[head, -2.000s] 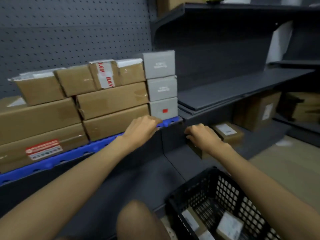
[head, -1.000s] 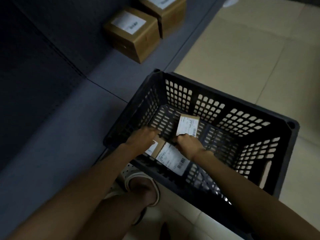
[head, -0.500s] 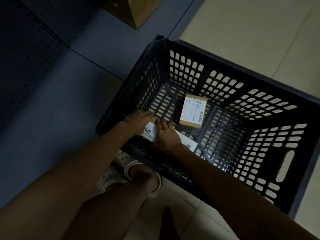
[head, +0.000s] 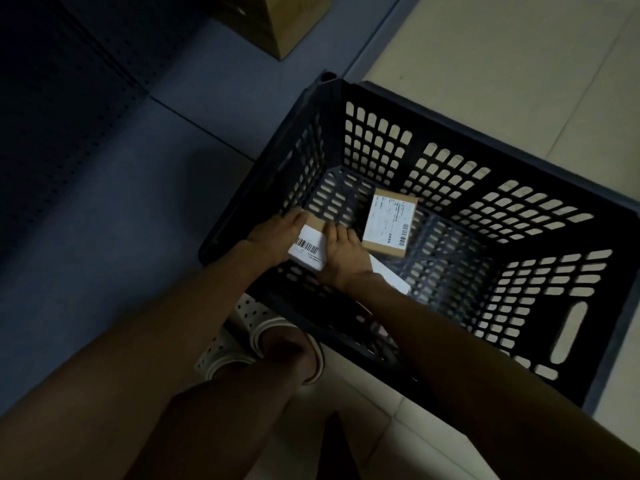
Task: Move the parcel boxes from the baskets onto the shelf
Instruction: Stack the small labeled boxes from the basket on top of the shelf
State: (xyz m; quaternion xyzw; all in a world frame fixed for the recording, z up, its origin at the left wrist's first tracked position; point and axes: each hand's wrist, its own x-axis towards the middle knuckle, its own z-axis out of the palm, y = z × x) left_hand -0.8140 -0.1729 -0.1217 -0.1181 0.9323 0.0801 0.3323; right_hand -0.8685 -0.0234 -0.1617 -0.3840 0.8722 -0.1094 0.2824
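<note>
A black slotted basket [head: 450, 140] stands on the floor under me. Both my hands are inside it, clasping one small brown parcel box with a white barcode label [head: 309, 249]. My left hand [head: 277, 233] presses its left side and my right hand [head: 343, 252] presses its right side. A second small labelled box [head: 389, 226] lies flat on the basket floor just right of my right hand. Part of a third white-labelled parcel [head: 389, 277] shows under my right wrist.
The grey bottom shelf board [head: 121, 209] runs along the left of the basket. A brown cardboard box [head: 280, 19] sits on it at the top. Beige floor tiles [head: 502, 57] lie beyond the basket. My knee and white sandal [head: 249, 337] are near the basket's front wall.
My view dropped from the stacked shelf to the basket and both hands went in. They closed around the near-left box, which now sits slightly higher between them.
</note>
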